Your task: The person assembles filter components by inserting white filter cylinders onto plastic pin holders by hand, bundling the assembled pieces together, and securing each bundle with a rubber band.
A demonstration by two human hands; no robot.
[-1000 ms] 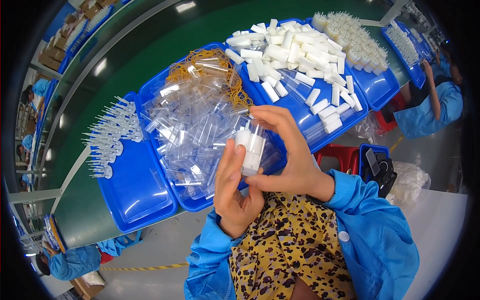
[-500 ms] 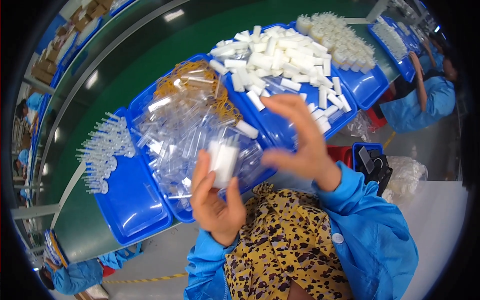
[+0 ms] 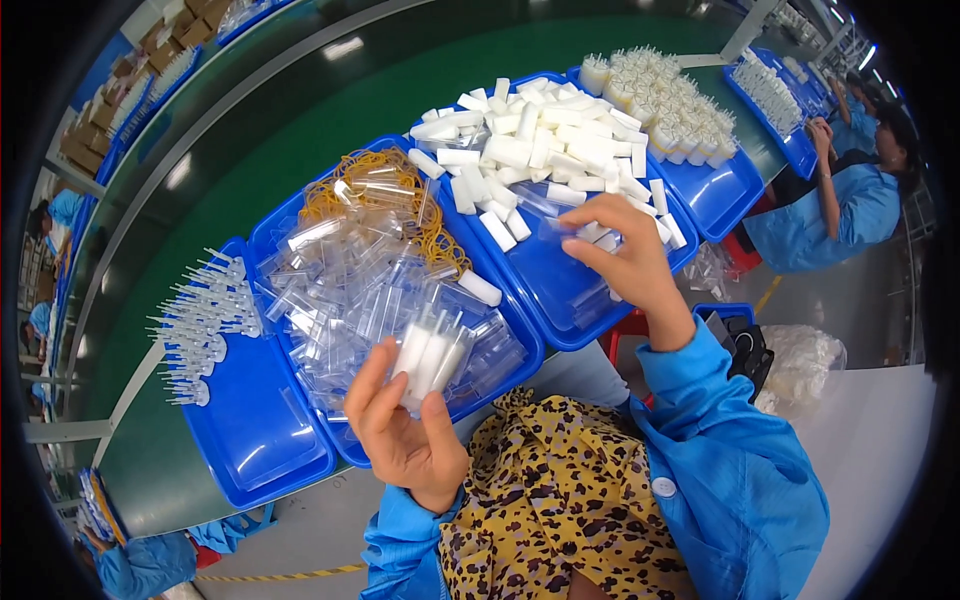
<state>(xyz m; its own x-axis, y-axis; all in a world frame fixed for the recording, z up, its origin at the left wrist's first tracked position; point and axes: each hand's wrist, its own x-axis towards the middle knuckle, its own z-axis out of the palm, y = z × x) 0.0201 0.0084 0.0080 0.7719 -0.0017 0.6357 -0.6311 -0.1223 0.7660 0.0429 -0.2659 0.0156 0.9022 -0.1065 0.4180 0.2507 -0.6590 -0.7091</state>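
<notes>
My left hand is closed around a small bundle of clear plastic tubes with white foam blocks inside them. It is above the near edge of the tray of loose clear tubes. My right hand is over the tray of white foam blocks, thumb and forefinger curled toward each other in a pinch. Something faint and see-through shows at those fingertips, too blurred to name. One loose white block lies at the right side of the tube tray.
Yellow rubber bands lie at the tube tray's far side. A left blue tray bears upright white nozzle-like parts; a right tray holds packed white-and-clear assemblies. Co-workers sit at the right. Below stands a bin.
My right hand has come down a little and its fingers have drawn together over the foam blocks. My left hand has shifted slightly left and lower, turning the bundle so separate tubes show.
</notes>
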